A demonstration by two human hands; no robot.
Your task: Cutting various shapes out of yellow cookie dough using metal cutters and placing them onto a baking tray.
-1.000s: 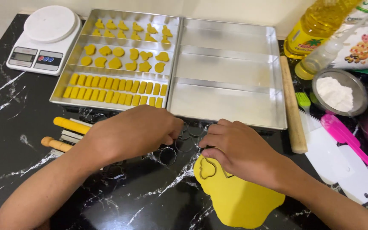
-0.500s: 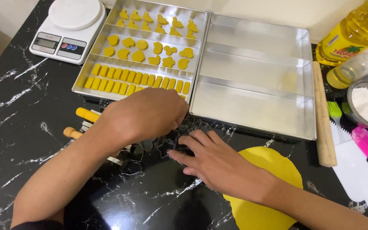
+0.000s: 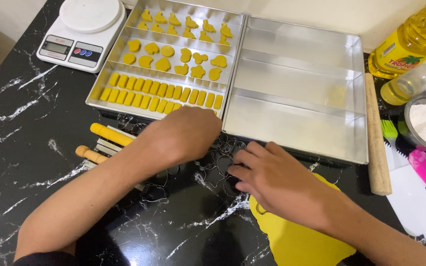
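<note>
Your left hand (image 3: 186,135) curls knuckles-up over the metal cutters (image 3: 213,165), grip hidden; your right hand (image 3: 277,182) rests open-fingered on them, just front of the filled tray (image 3: 105,96). Risk: your forearm dents the dough (image 3: 301,239) beneath

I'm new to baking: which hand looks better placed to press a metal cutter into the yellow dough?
Probably the right hand: it lies by the cookie cutters with its wrist over the dough sheet. The left hand is farther from the dough.

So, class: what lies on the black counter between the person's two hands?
In the head view, a cluster of metal cookie cutters lies between the left hand and right hand, on the counter.
</note>
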